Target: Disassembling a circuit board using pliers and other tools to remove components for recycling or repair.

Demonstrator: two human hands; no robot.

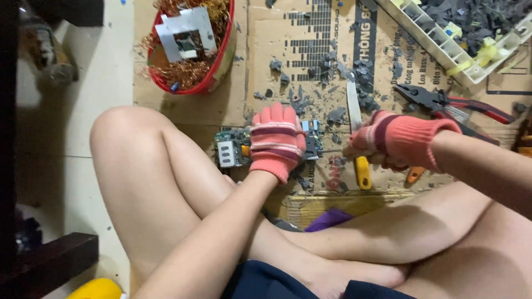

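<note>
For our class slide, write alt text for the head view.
A seated person's gloved left hand presses a circuit board onto cardboard while the right hand works a thin tool against it. Pliers lie nearby.
</note>
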